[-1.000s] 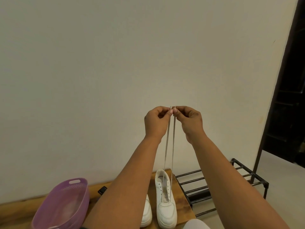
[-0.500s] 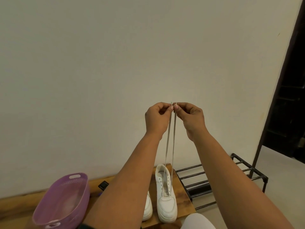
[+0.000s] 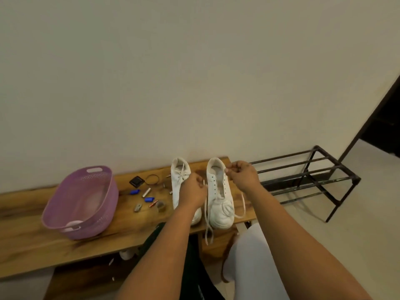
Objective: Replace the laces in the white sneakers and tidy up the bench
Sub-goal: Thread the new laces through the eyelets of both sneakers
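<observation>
From the head view, two white sneakers stood side by side on the wooden worktop (image 3: 134, 230). The left hand (image 3: 192, 191) pinched one tip of the lace (image 3: 208, 215) just beside the right sneaker (image 3: 218, 195), partly covering the left sneaker (image 3: 179, 174). The right hand (image 3: 243, 175) pinched the other end above the sneaker's open collar. Slack lace looped over the toe and hung off the worktop edge. A purple basket (image 3: 65, 213) sat further left, small oddments scattered between.
</observation>
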